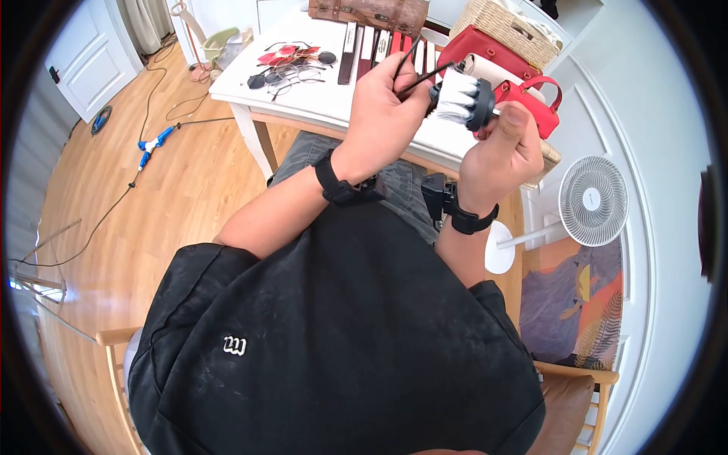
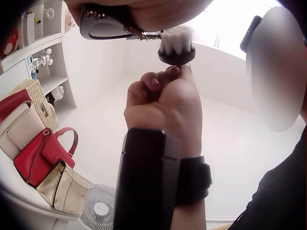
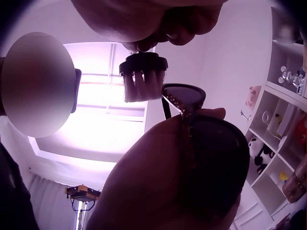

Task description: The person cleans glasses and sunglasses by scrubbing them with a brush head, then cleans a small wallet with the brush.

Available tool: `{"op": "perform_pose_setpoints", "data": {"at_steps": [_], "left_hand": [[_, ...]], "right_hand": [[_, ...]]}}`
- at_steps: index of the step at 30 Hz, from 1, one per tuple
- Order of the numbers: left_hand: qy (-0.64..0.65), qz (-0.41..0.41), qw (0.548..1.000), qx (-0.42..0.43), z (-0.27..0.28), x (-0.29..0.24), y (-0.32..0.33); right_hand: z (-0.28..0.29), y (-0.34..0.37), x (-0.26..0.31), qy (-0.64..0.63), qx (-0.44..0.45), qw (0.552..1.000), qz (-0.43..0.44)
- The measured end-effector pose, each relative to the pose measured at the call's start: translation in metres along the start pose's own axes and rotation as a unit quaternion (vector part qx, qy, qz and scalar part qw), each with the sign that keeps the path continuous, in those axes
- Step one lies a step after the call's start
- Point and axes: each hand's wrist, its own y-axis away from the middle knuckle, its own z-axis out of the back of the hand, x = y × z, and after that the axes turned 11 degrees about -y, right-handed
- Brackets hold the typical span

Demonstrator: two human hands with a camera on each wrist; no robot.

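My left hand (image 1: 383, 114) grips a pair of dark sunglasses whose thin temples (image 1: 408, 67) stick out past the fingers. In the left wrist view the sunglasses (image 2: 103, 31) show a dark frame with small shiny brown-gold beads along it. My right hand (image 1: 502, 155) pinches a round brush (image 1: 479, 105) at its back, thumb uppermost. White bristle tufts on a dark base point left, toward the sunglasses. From the right wrist, the bristles of the brush (image 3: 143, 79) lie right at the beaded edge of the sunglasses (image 3: 189, 96).
Several sunglasses (image 1: 288, 64) lie on the white table (image 1: 326, 102) at left, beside a row of narrow boxes (image 1: 347, 57). Red handbags (image 1: 497, 53), a woven basket (image 1: 523, 30) and a brown case (image 1: 371, 11) stand behind. A white fan (image 1: 593, 199) stands at right.
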Motion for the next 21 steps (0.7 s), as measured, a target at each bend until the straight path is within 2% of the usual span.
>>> {"op": "perform_pose_setpoints", "data": {"at_steps": [2,3,8,14,18,20,21], "left_hand": [[-0.02,-0.004,1.0,0.014,-0.004,0.0,0.004],[0.025,0.022,0.999,0.038,-0.006,0.001,0.005],[0.054,0.067,0.993,0.085,-0.009,0.003,0.007],[0.061,0.081,0.99,0.094,-0.01,0.011,0.003],[0.114,0.112,0.981,0.109,-0.009,0.018,-0.002],[0.122,0.123,0.979,0.111,-0.004,0.017,-0.005],[0.148,0.146,0.969,0.13,0.0,0.017,-0.006]], "right_hand": [[0.0,0.001,-0.005,-0.035,-0.036,0.999,0.002],[0.0,0.001,-0.008,-0.071,-0.069,0.995,0.003],[0.006,-0.015,-0.009,-0.102,-0.068,0.992,0.027],[0.014,-0.021,-0.007,-0.064,0.02,0.998,0.015],[0.018,-0.024,-0.006,-0.07,0.064,0.995,0.008],[0.024,-0.028,-0.005,-0.092,0.135,0.986,-0.033],[0.028,-0.03,-0.006,-0.092,0.136,0.986,-0.033]]}}
